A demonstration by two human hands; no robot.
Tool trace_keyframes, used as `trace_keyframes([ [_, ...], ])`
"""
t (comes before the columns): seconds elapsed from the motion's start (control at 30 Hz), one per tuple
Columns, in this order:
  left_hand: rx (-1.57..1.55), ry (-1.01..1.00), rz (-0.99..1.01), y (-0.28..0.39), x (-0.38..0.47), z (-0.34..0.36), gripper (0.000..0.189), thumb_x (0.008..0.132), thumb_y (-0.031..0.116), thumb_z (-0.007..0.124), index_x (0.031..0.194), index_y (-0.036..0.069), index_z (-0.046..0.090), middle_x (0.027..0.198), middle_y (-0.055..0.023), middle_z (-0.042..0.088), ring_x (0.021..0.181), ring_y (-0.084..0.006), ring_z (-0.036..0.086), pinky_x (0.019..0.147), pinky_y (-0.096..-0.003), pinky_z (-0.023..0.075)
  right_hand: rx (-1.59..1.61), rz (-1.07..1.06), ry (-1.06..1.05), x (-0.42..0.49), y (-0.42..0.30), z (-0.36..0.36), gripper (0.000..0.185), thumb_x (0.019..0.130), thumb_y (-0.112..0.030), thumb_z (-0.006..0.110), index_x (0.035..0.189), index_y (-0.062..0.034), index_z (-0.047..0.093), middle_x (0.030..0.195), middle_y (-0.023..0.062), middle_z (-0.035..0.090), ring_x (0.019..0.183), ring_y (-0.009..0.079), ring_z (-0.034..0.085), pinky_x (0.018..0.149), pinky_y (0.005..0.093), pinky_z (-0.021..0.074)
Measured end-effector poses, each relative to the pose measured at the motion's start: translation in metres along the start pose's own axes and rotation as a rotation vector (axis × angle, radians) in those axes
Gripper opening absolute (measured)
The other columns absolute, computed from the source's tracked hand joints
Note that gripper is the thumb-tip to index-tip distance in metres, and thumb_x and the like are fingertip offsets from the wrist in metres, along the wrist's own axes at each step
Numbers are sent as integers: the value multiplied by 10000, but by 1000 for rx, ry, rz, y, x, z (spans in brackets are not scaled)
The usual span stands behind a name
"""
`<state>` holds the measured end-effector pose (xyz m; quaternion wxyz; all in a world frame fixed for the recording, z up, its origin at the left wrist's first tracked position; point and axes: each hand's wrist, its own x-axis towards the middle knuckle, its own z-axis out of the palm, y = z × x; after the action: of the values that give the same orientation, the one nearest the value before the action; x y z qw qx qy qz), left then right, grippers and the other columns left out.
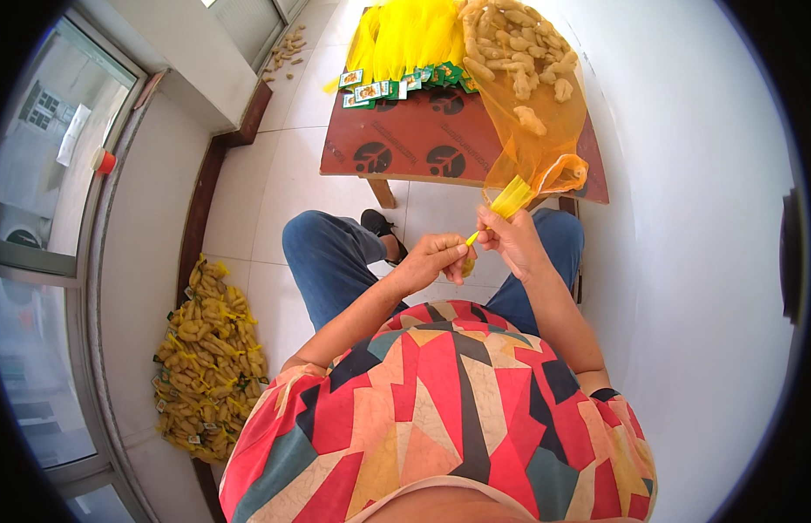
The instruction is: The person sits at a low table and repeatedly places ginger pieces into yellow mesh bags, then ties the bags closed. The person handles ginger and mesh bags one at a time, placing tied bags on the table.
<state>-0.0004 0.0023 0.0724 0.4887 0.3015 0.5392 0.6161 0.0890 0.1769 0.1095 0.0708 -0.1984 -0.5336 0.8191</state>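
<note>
A yellow mesh bag (512,196) is stretched between my two hands over my lap. My right hand (510,238) pinches it below its wide, flattened end, which points toward the table. Its narrow, twisted part runs into my left hand (441,258), whose fingers are closed around it. Just beneath the left hand shows a small yellowish lump (469,267), mostly hidden by the fingers. Beyond my hands, an orange mesh sack (533,144) lies on the table with ginger roots (520,49) in it, its white-edged mouth hanging near the front edge.
A red-brown board table (405,140) stands ahead, bearing a stack of yellow mesh bags (412,36) with green printed tags (372,91). Filled net bags of ginger (212,359) are heaped on the floor at left. Loose ginger pieces (287,49) lie farther back. A white wall (680,261) rises at right.
</note>
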Motion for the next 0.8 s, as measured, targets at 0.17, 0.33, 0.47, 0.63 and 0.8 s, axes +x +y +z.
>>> trace_keyframes([
  [0.17, 51, 56, 14, -28, -2, -12, 266, 1030, 224, 463, 1000, 20, 631, 714, 4, 601, 627, -75, 622, 581, -203, 466, -22, -322, 269, -1, -13, -6, 180, 936, -153, 630, 1042, -22, 565, 965, 80, 664, 709, 87, 633, 622, 211, 508],
  [0.33, 177, 83, -2, -51, -7, -14, 265, 1027, 216, 466, 981, 7, 622, 709, -1, 587, 584, -70, 605, 549, -207, 448, -352, -552, 132, -26, -9, 13, 143, 948, -77, 586, 1062, 4, 559, 984, 97, 671, 701, 104, 667, 590, 210, 512],
  [0.47, 259, 102, -2, -56, -15, -16, 243, 1022, 192, 461, 957, 15, 612, 692, -8, 585, 594, -86, 613, 542, -226, 456, -928, -472, -138, -13, 44, 24, 194, 901, -118, 595, 1011, 41, 572, 925, 222, 655, 835, 367, 671, 731, 415, 530],
  [0.63, 255, 27, -72, -74, -21, -27, 235, 1016, 197, 490, 962, 11, 623, 748, -7, 598, 630, -90, 616, 583, -229, 488, -1230, -68, -369, -4, 84, 12, 287, 905, -265, 573, 939, 17, 613, 888, 256, 649, 885, 428, 627, 782, 489, 493],
  [0.8, 249, -70, -224, -99, -18, -40, 199, 991, 179, 538, 1005, 14, 648, 820, -9, 643, 762, -87, 609, 693, -253, 503, -1370, -90, -401, -6, 97, 7, 304, 893, -296, 583, 914, 2, 640, 893, 246, 656, 885, 423, 630, 772, 489, 494],
])
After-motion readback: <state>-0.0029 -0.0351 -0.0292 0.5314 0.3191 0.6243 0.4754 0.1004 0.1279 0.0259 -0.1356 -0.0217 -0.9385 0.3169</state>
